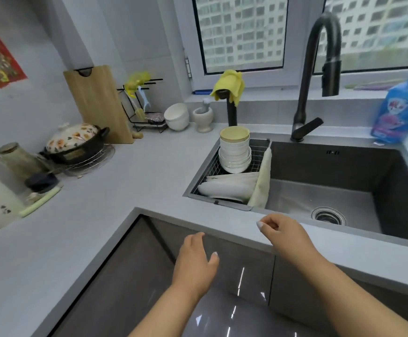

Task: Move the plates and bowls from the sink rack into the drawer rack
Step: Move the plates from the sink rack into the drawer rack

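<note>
Bowls point(234, 152), white with a yellowish one on top, stand stacked at the far end of the wire sink rack point(212, 164), which sits in the left end of the sink point(331, 181), at about 12 o'clock from the hands. White plates point(227, 187) lie leaning at the rack's near end, at 6 o'clock from the bowls. A pale cloth point(262, 181) hangs over the rack's right edge. The black faucet point(319, 69) rises at 2 o'clock from the rack. The left hand point(195, 263) hovers with relaxed fingers before the dark cabinet front point(222, 276), holding nothing. The right hand point(285, 235) is over the counter edge point(169, 216), fingers loosely curled, holding nothing.
</note>
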`<state>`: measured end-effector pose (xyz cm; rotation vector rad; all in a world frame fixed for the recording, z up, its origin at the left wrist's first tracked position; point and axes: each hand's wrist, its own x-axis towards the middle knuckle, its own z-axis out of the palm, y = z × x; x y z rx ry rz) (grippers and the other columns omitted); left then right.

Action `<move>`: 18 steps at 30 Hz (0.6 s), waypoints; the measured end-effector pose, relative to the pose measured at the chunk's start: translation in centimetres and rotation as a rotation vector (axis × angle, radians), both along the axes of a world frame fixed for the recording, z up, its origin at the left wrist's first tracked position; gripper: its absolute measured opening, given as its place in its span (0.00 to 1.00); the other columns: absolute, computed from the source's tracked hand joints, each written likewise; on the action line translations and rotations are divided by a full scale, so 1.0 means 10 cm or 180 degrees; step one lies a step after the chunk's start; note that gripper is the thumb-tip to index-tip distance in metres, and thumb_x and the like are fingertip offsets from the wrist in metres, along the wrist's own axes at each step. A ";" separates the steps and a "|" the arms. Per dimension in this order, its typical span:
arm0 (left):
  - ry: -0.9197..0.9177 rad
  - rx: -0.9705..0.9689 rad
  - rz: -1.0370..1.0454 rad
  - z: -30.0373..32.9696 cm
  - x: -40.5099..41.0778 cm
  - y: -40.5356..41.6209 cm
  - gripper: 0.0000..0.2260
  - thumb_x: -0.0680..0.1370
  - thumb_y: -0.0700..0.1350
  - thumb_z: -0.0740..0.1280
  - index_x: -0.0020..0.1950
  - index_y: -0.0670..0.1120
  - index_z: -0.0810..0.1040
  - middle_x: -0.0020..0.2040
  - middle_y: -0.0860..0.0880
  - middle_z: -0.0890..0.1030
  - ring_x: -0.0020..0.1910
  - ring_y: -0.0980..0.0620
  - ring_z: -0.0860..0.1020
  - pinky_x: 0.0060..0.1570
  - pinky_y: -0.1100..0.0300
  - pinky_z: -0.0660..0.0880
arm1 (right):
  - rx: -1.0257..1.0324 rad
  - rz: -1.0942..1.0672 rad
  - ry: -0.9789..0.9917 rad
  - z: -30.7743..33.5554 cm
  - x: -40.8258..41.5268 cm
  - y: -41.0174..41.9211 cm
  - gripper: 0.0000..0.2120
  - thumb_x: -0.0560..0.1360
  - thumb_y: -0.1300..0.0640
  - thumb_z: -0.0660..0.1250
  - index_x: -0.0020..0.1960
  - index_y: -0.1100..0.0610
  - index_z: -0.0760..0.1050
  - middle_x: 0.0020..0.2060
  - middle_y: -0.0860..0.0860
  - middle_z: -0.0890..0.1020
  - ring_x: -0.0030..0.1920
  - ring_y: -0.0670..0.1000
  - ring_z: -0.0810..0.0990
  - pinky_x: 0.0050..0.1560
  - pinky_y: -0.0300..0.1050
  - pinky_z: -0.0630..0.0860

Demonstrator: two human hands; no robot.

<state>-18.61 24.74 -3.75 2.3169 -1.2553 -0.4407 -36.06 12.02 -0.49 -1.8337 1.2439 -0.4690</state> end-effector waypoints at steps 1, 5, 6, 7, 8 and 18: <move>-0.0011 -0.0017 -0.0035 -0.02 0.02 -0.10 0.27 0.78 0.51 0.62 0.74 0.46 0.59 0.71 0.49 0.64 0.69 0.52 0.65 0.67 0.61 0.64 | 0.0003 -0.0063 -0.0001 -0.01 -0.01 -0.07 0.07 0.77 0.49 0.63 0.46 0.50 0.77 0.41 0.44 0.81 0.41 0.45 0.77 0.38 0.38 0.70; -0.0108 -0.0158 -0.0184 -0.09 0.22 -0.55 0.28 0.78 0.51 0.62 0.75 0.46 0.57 0.73 0.50 0.61 0.72 0.52 0.60 0.69 0.62 0.59 | -0.0015 -0.0299 0.0113 -0.07 0.04 -0.40 0.07 0.77 0.48 0.63 0.46 0.50 0.77 0.41 0.44 0.81 0.42 0.45 0.77 0.38 0.39 0.70; -0.0130 -0.0197 -0.0223 -0.12 0.29 -0.67 0.28 0.78 0.51 0.62 0.75 0.46 0.56 0.73 0.50 0.60 0.72 0.52 0.59 0.69 0.62 0.58 | -0.0036 -0.0341 0.0163 -0.08 0.09 -0.50 0.08 0.77 0.48 0.63 0.46 0.50 0.77 0.41 0.44 0.81 0.42 0.46 0.77 0.38 0.40 0.70; -0.0165 -0.0228 -0.0259 -0.15 0.38 -0.79 0.29 0.78 0.51 0.62 0.75 0.46 0.56 0.74 0.50 0.59 0.72 0.52 0.58 0.70 0.62 0.56 | -0.0059 -0.0379 0.0194 -0.09 0.15 -0.59 0.08 0.77 0.48 0.63 0.46 0.50 0.77 0.40 0.45 0.81 0.42 0.47 0.78 0.39 0.42 0.71; -0.0211 -0.0245 -0.0297 -0.18 0.48 -0.91 0.29 0.78 0.52 0.62 0.75 0.46 0.55 0.74 0.49 0.58 0.73 0.52 0.57 0.70 0.62 0.55 | -0.0076 -0.0407 0.0211 -0.10 0.23 -0.70 0.08 0.77 0.47 0.63 0.45 0.50 0.77 0.39 0.45 0.81 0.42 0.48 0.78 0.40 0.43 0.72; -0.0315 -0.0571 -0.1080 -0.40 1.27 -1.92 0.34 0.70 0.66 0.60 0.70 0.50 0.65 0.67 0.56 0.66 0.68 0.56 0.62 0.70 0.62 0.59 | -0.0464 -0.0323 0.0388 -0.11 1.29 -1.65 0.08 0.75 0.48 0.67 0.52 0.49 0.78 0.45 0.43 0.80 0.47 0.45 0.77 0.48 0.42 0.74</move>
